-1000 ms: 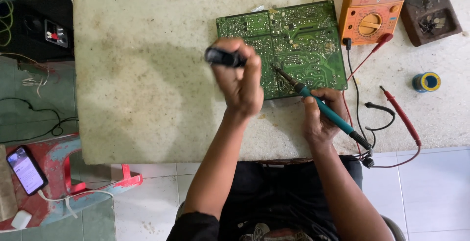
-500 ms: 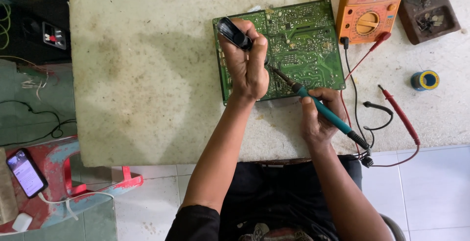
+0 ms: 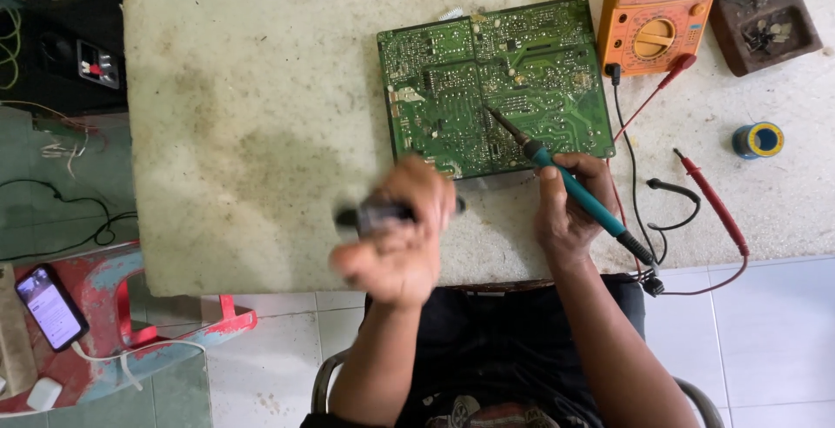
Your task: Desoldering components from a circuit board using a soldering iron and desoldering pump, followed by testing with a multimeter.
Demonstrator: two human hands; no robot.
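- Your left hand (image 3: pixel 396 241) is pulling back off the green circuit board (image 3: pixel 491 84) toward 6 o'clock; half a second ago it was sitting over the board's left half. It is blurring with motion now.
- Left fingers are wrapping around a dark, stubby tool (image 3: pixel 374 213), likely a desoldering pump; blur is hiding the details.
- Your right hand (image 3: pixel 570 206) is gripping the teal-handled soldering iron (image 3: pixel 565 180) pen-style, heel planted on the table (image 3: pixel 243 115) for steadiness.
- Iron is slanting toward 10 o'clock, tip touching the board near its centre.
- Board is lying solder side up, at 12 o'clock from your hands.
- Orange multimeter (image 3: pixel 652 19) is sitting at 2 o'clock, just beside the board, probes within reach.
- Solder spool (image 3: pixel 758 139) is waiting at 3 o'clock.
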